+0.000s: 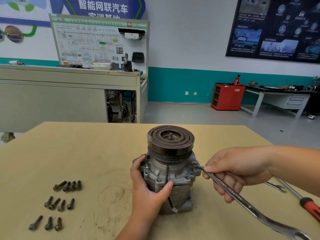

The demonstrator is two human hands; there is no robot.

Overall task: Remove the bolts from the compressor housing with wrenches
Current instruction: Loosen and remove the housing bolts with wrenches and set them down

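Your left hand (149,184) curls round the left side of the compressor (169,172), thumb across its front. The compressor stands upright on the counter (86,149) between your hands. Your right hand (237,172) grips a wrench (233,194); its head sits on a bolt (194,164) at the housing's right edge. Well left of your left hand lie loose bolts (58,203). A second wrench (275,186) and a screwdriver (310,207) lie just right of your right hand.
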